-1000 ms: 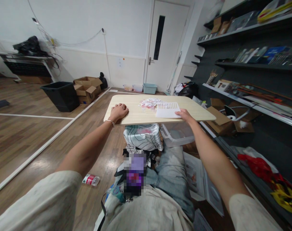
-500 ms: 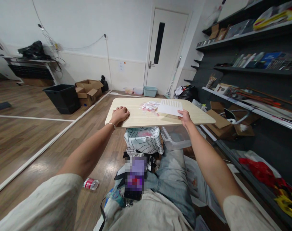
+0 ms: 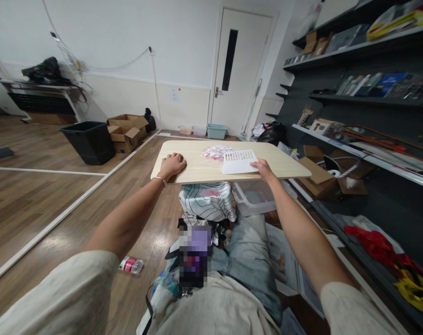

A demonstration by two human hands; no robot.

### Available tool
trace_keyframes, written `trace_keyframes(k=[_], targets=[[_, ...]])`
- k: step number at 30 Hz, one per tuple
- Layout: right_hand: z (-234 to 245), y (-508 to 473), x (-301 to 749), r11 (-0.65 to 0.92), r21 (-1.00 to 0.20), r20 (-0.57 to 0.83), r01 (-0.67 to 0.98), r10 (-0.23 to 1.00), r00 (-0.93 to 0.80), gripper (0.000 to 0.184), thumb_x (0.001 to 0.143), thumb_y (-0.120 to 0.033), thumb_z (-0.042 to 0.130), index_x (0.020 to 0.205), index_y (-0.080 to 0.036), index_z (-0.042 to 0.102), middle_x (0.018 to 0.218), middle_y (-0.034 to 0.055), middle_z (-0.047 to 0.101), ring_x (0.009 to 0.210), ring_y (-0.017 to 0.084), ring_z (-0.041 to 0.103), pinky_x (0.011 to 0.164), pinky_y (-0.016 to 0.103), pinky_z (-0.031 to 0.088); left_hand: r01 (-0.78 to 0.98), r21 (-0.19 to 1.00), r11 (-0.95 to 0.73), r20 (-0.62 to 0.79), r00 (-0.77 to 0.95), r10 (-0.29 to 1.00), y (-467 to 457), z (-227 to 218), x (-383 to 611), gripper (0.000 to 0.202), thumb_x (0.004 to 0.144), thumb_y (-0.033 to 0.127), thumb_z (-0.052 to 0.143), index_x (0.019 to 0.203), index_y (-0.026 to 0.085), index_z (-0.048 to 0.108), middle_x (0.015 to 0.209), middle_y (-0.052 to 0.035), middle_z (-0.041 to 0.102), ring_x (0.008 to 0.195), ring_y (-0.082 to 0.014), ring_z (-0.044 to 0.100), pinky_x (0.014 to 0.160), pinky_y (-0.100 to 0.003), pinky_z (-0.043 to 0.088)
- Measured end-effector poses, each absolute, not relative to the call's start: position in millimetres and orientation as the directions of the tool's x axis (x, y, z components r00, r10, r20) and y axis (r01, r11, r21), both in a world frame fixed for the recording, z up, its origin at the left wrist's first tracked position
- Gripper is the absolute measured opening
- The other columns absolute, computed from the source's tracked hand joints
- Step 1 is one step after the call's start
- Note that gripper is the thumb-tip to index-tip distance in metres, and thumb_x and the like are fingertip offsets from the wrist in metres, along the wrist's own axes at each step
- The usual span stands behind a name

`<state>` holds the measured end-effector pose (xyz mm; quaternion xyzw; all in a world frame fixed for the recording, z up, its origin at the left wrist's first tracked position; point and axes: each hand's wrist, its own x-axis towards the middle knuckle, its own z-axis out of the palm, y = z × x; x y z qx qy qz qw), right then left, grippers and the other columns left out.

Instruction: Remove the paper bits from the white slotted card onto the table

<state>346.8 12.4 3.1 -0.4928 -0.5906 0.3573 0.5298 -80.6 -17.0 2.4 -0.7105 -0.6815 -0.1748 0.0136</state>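
My right hand (image 3: 263,169) grips the right edge of a white sheet (image 3: 237,166) with rows of small slot-like marks along its far part. The sheet is at the light wooden tabletop (image 3: 197,174), beside a loose pile of small white and pink paper pieces (image 3: 216,151). My left hand (image 3: 173,165) rests on the left side of the tabletop with its fingers curled in. Whatever those fingers may hold is hidden.
Under the tabletop stand a cloth-covered stool (image 3: 206,202) and a clear plastic bin (image 3: 255,197). A phone (image 3: 194,267) lies on my lap, and a bottle (image 3: 131,265) lies on the floor. Shelves (image 3: 365,97) line the right side; a black bin (image 3: 89,142) stands left.
My right hand has brought the white sheet a little left and nearer to me, and its slot marks show more clearly. My left hand stays in place on the tabletop.
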Motion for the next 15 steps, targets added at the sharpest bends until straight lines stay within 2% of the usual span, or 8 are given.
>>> trace_keyframes(k=[3, 8, 15], targets=[[3.8, 8.5, 346.9, 0.246, -0.946, 0.254, 0.211, 0.967, 0.012, 0.031, 0.059, -0.033, 0.074, 0.084, -0.016, 0.076, 0.088, 0.0042, 0.079, 0.094, 0.028, 0.07, 0.09, 0.038, 0.053, 0.974, 0.218, -0.07, 0.264, 0.011, 0.965, -16.7, 2.1, -81.0, 0.047, 0.097, 0.043, 0.038, 0.125, 0.02, 0.067, 0.14, -0.0169, 0.061, 0.127, -0.0362, 0.054, 0.103, -0.05, 0.042], [4.5, 6.4, 348.7, 0.275, -0.954, 0.28, 0.116, 0.959, 0.034, 0.036, 0.059, -0.037, 0.078, 0.089, -0.017, 0.077, 0.092, 0.0052, 0.08, 0.095, 0.028, 0.071, 0.093, 0.04, 0.054, 0.973, 0.219, -0.067, 0.257, 0.009, 0.966, -16.5, 2.1, -81.0, 0.046, 0.097, 0.044, 0.037, 0.124, 0.02, 0.066, 0.14, -0.0162, 0.061, 0.127, -0.0353, 0.054, 0.104, -0.05, 0.042], [6.0, 5.1, 346.5, 0.263, -0.935, 0.259, 0.238, 0.965, -0.048, 0.038, 0.058, -0.044, 0.083, 0.083, -0.016, 0.077, 0.085, 0.0054, 0.079, 0.09, 0.027, 0.07, 0.088, 0.039, 0.054, 0.97, 0.234, -0.068, 0.255, 0.006, 0.967, -17.7, 3.4, -80.6, 0.045, 0.097, 0.043, 0.038, 0.123, 0.021, 0.066, 0.141, -0.016, 0.061, 0.128, -0.035, 0.053, 0.105, -0.05, 0.041]])
